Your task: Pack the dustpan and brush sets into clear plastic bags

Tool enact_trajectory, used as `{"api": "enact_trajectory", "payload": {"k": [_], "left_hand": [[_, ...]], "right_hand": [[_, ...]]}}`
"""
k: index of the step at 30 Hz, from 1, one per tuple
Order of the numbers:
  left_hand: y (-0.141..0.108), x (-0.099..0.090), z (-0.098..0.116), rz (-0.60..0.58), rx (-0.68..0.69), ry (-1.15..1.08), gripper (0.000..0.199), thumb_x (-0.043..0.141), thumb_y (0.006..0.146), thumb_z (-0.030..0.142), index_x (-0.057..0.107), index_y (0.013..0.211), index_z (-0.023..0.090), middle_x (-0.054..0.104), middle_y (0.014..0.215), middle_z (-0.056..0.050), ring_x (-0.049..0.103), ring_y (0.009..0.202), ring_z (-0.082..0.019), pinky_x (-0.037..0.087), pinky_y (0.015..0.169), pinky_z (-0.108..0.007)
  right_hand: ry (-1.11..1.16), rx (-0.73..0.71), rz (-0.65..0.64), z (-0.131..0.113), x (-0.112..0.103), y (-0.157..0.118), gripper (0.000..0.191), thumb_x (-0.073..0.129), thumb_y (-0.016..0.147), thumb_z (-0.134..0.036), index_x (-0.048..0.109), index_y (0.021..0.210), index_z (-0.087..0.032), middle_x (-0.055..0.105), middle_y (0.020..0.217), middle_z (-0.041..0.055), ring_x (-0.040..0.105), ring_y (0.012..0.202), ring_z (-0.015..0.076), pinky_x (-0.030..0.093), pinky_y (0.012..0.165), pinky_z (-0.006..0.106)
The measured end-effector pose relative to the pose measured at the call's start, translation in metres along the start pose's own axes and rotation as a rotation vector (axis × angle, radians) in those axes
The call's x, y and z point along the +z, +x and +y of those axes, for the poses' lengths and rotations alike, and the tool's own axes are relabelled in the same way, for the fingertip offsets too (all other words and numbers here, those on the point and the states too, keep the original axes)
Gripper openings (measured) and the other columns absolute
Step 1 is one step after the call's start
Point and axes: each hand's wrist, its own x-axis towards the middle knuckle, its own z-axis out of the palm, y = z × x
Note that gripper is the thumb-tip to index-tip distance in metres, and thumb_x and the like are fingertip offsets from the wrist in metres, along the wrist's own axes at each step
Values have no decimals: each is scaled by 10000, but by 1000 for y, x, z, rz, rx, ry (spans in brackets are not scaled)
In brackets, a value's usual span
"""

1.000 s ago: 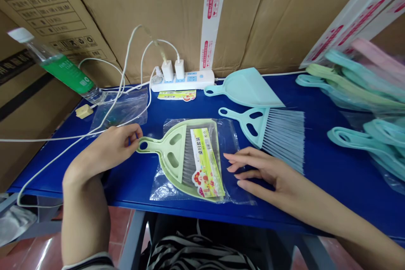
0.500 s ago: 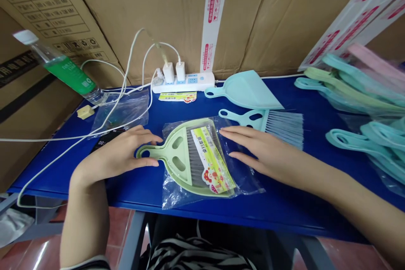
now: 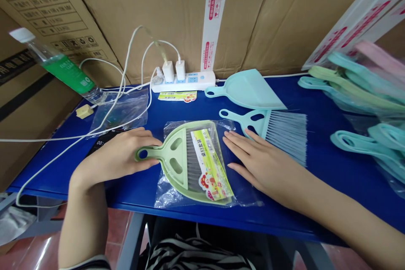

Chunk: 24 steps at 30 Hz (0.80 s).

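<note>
A light green dustpan lies on the blue table inside a clear plastic bag. In it are a grey-bristled brush and a yellow-green label card. My left hand has thumb and fingers closed about the dustpan's handle, which sticks out of the bag. My right hand lies with fingers stretched out on the bag's right end. Behind it is a light blue brush, partly covered by that hand. Farther back rests a light blue dustpan.
Bagged dustpan sets in blue, green and pink are piled at the right. A white power strip with cables stands along the cardboard boxes. At the left are a bottle, an empty plastic bag and a phone.
My left fingers have closed in on the handle, and the green dustpan has turned slightly. My right hand has shifted a little to the right and lies flatter.
</note>
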Motion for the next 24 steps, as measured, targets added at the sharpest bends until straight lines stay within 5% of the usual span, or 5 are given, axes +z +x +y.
{"api": "enact_trajectory", "payload": {"k": [4,9,14,24], "left_hand": [[0,1,-6,84,12,47,359,474,970,457,691,1123,215,699,1036,-78,668,931,-226,544,848,-371],[7,8,-8,174,50,139,397,354,1017,360,695,1162,217,661,1157,-112,656,1045,-238,560,924,-403],[19,20,-3,287,-18,380,454,315,981,179,692,1232,196,661,1182,-155,647,1039,-288,579,890,-488],[20,25,3,267,-51,421,539,335,861,25,628,1310,81,644,1284,-206,662,1144,-313,581,946,-478]], "right_hand": [[-175,-61,98,-8,-5,-3,431,320,1040,-208,678,1227,-58,736,1172,177,702,1052,256,573,897,395],[-184,-105,97,-13,-14,0,350,398,1013,-155,699,1187,-115,739,871,96,678,765,197,546,635,302],[-99,-143,148,-14,-16,2,326,408,1020,-157,716,1116,-109,697,807,75,665,769,188,537,669,285],[-96,-66,164,-15,-7,7,466,251,1069,-228,645,1245,-53,651,757,76,641,688,193,530,607,289]]}}
